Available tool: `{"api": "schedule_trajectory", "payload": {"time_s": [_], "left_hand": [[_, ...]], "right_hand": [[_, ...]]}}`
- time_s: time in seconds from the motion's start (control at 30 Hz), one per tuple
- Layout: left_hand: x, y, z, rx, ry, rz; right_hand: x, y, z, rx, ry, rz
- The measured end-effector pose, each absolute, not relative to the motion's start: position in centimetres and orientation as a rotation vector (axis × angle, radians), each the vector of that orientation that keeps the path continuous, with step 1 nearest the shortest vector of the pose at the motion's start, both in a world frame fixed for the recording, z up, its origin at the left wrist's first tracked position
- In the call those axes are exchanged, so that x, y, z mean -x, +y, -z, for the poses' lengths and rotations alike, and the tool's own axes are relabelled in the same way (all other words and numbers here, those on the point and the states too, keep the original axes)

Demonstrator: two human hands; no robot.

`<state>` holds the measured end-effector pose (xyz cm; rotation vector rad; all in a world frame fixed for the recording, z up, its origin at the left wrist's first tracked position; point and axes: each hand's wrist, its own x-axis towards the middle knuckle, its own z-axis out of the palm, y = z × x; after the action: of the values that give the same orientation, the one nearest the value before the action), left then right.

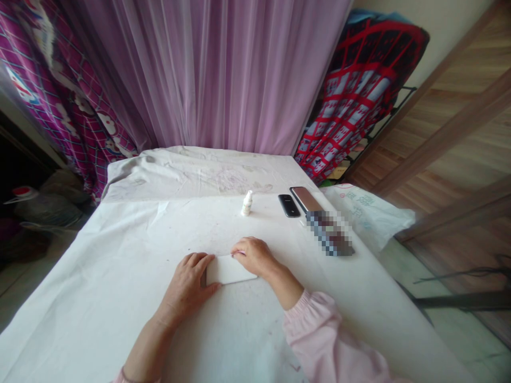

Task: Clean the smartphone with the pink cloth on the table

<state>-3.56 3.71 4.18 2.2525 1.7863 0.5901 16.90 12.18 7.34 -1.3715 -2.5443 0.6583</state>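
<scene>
A flat white rectangular slab with rounded corners [229, 270], phone-like in shape, lies on the white-covered table in front of me. My left hand [190, 279] grips its left end, with the thumb along the near edge and the fingers at the far edge. Over the slab's far right part, my right hand [252, 256] is closed, thumb and fingers pinched together at the far edge. Whatever sits in that pinch is too small to make out. Beyond the hands a small white spray bottle [247, 204] stands upright.
At the right lie a black phone [289, 206], a long case with a brownish-pink top [306, 200] and a pixelated item [330, 233]. A plastic bag [365, 213] hangs by the table's right edge. Purple curtains [223, 74] close off the far side.
</scene>
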Motion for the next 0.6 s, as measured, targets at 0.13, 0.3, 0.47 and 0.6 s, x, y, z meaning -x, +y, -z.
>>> {"api": "schedule_trajectory", "payload": {"time_s": [0.13, 0.3, 0.47, 0.6], "left_hand": [[3.6, 3.7, -4.2, -2.256, 1.789, -0.585], [3.8, 3.7, -4.0, -2.263, 1.78, -0.596], [3.8, 3.7, -4.1, -2.263, 1.78, -0.591], [3.7, 3.8, -4.1, -2.263, 1.776, -0.589]], "right_hand": [[-16.5, 12.1, -7.4, 1.37, -2.549, -0.65], [-16.9, 12.0, -7.4, 1.346, -2.521, -0.677], [-17.9, 12.0, -7.2, 1.391, -2.479, -0.707], [-19.0, 12.0, -7.2, 1.419, -2.433, -0.714]]}}
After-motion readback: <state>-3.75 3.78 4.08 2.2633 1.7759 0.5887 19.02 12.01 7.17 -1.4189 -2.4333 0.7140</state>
